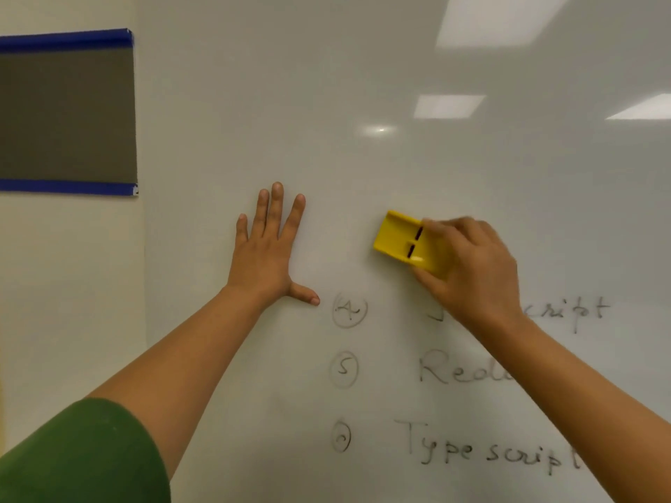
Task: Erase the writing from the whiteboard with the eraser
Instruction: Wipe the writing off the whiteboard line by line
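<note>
The right hand (472,270) is clamped around a yellow eraser (403,237), holding it flat on the whiteboard (363,67) near the board's middle, just above the top line of writing (566,312). The left hand (268,248) lies flat on the board with fingers spread, holding nothing, nearer the left edge. Three numbered lines of writing sit below, toward the lower right.

sleeve (83,455): green, short, left arm | forearms: bare | hands: bare, no rings seen
</note>
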`<action>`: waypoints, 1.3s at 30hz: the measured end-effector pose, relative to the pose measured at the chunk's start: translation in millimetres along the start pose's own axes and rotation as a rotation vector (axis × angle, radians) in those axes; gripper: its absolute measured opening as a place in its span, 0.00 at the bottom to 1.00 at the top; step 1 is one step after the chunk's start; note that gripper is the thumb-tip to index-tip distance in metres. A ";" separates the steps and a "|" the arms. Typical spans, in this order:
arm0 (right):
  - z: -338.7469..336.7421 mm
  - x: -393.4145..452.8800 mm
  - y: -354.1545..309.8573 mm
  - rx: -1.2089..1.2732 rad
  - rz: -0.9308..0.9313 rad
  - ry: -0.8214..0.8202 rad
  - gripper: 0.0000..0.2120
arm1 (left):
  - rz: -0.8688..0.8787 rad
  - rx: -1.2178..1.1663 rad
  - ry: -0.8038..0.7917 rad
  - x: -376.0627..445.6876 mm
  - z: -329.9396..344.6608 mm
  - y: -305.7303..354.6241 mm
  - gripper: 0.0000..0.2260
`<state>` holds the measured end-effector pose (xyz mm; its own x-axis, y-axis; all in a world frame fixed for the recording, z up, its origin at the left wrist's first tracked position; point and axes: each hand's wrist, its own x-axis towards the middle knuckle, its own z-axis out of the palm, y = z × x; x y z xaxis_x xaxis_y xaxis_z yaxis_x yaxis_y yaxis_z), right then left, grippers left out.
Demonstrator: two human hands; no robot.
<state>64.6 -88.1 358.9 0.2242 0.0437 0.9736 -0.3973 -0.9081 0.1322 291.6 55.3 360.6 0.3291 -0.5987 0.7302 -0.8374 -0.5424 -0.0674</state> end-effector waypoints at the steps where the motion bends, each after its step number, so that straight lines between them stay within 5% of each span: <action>1: 1.0 7.7 -2.1 0.011 0.033 0.031 0.24 | -0.002 0.001 -0.001 0.1 -0.6 -0.1 0.67; 12: 11.6 -66.1 -25.0 0.005 -0.242 -0.269 0.26 | -0.069 0.028 -0.139 -36.1 18.0 9.3 0.70; 18: 4.5 -27.8 -8.8 0.034 -0.033 -0.098 0.25 | -0.106 0.002 -0.132 -36.0 21.8 14.2 0.71; 27: 24.7 -68.1 -44.3 0.018 -0.250 -0.281 0.26 | -0.096 -0.002 -0.130 -37.9 18.0 13.6 0.70; 34: 17.8 -25.7 -27.5 0.010 -0.070 -0.103 0.24 | -0.101 0.006 -0.110 -39.2 18.8 14.6 0.70; 39: 33.5 -44.3 -55.9 0.034 -0.186 -0.187 0.25 | -0.086 -0.022 -0.114 -39.8 18.4 13.1 0.70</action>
<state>106.7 -53.2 302.1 0.4522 0.1368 0.8814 -0.3046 -0.9051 0.2968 275.5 61.1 318.1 0.4463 -0.6142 0.6509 -0.8130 -0.5822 0.0080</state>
